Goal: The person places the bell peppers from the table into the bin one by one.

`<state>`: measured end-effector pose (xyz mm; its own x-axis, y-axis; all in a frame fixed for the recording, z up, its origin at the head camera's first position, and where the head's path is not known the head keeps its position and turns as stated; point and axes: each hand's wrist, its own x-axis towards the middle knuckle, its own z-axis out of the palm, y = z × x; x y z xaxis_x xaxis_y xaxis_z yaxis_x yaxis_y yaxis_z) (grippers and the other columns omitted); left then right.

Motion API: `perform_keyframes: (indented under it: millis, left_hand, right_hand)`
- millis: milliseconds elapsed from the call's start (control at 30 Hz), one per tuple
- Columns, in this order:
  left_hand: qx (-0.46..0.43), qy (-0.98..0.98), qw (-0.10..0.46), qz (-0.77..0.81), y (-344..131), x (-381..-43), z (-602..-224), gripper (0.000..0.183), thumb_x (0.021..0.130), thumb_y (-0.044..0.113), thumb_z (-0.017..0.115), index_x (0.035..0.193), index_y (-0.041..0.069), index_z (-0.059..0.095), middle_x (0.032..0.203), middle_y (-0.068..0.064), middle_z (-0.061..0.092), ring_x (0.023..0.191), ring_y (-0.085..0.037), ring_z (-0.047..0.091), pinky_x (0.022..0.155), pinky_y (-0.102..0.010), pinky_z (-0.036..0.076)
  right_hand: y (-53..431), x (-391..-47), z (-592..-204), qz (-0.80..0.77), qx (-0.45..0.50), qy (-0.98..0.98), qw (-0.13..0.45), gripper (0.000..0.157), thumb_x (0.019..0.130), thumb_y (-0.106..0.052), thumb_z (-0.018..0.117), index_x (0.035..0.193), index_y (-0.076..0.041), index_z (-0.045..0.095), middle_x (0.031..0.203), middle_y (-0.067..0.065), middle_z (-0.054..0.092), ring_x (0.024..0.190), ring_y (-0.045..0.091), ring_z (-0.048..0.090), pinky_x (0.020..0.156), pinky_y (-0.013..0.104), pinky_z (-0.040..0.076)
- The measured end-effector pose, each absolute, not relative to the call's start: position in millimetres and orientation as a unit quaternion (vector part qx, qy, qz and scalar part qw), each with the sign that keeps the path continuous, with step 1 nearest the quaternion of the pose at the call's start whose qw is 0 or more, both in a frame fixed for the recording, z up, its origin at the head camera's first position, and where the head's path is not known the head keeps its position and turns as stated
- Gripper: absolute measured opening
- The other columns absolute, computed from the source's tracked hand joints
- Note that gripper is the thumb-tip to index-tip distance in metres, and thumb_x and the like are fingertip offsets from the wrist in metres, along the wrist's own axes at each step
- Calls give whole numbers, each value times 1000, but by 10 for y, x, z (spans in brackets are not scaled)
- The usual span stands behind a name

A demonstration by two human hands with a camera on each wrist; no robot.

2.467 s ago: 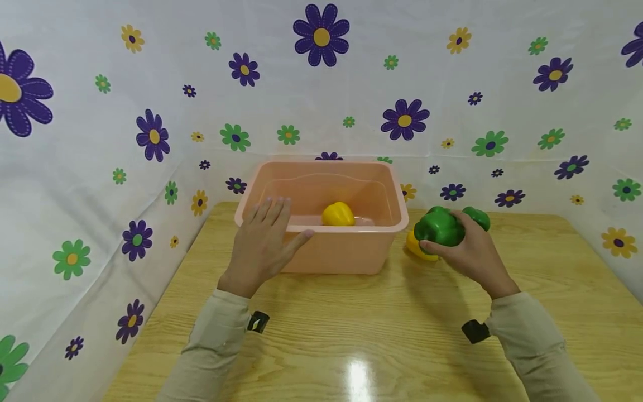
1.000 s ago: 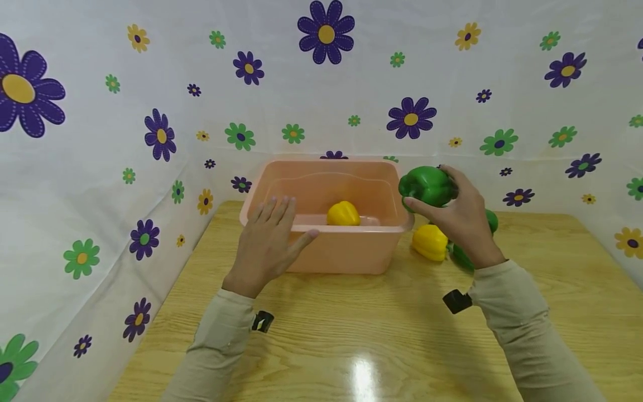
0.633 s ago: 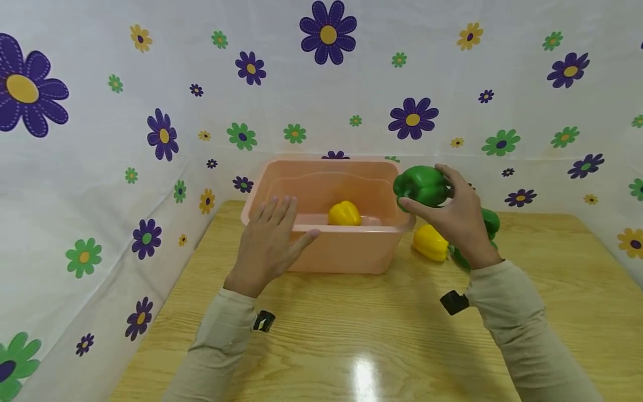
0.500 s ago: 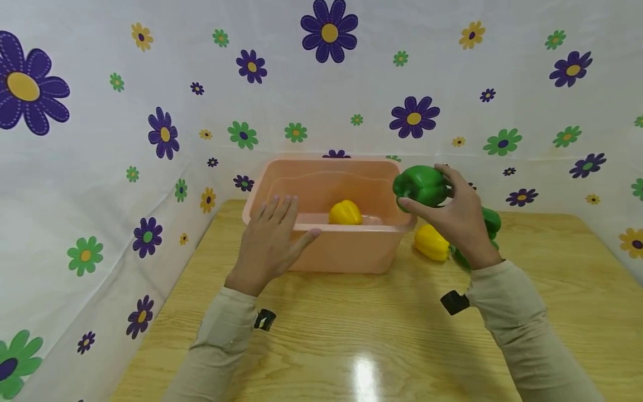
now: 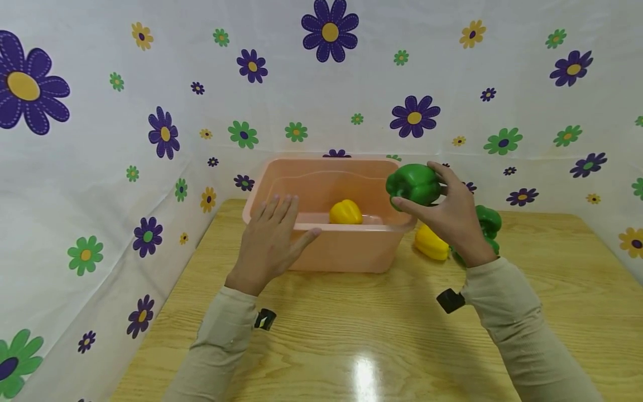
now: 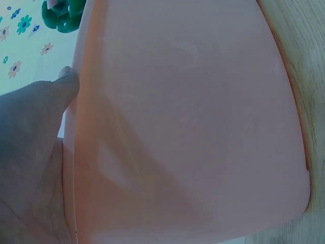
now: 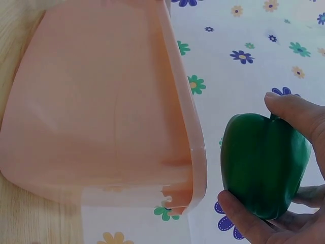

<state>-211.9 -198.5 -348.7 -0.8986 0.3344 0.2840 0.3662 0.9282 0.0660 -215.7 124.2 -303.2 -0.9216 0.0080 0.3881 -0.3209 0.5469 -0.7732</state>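
Note:
My right hand (image 5: 454, 215) grips a green bell pepper (image 5: 414, 184) between thumb and fingers, held up at the right end of a pink plastic tub (image 5: 336, 251). In the right wrist view the green bell pepper (image 7: 264, 162) hangs beside the tub's rim (image 7: 198, 152). Laid over the tub's front left rim, my left hand (image 5: 266, 245) has its fingers straight and thumb spread along the edge. Its thumb lies at the rim in the left wrist view. Inside the tub sits a yellow bell pepper (image 5: 345, 213).
Right of the tub, another yellow bell pepper (image 5: 432, 243) lies on the wooden table (image 5: 351, 324). More green bell peppers (image 5: 488, 220) lie behind my right wrist, partly hidden. A white flower-print cloth (image 5: 201, 50) hangs behind and to the left. Each wrist wears a small black camera.
My right hand has lifted the green bell pepper from beside the other peppers and carried it left to the tub's right rim. The left hand has stayed on the front rim.

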Motion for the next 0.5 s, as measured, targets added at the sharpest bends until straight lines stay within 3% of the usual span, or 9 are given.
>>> perform_keyframes:
  millis: [500]
  left_hand:
    - [-181, -971, 141, -60, -1984, -2114, -3482, 87, 102, 65, 41, 159, 1, 28, 162, -17, 29, 152, -37, 22, 125, -49, 12]
  right_hand:
    - [1214, -2152, -3036, 464, 106, -861, 181, 94, 81, -34, 87, 155, -4, 37, 147, 21, 49, 120, 41, 51, 94, 57, 52]
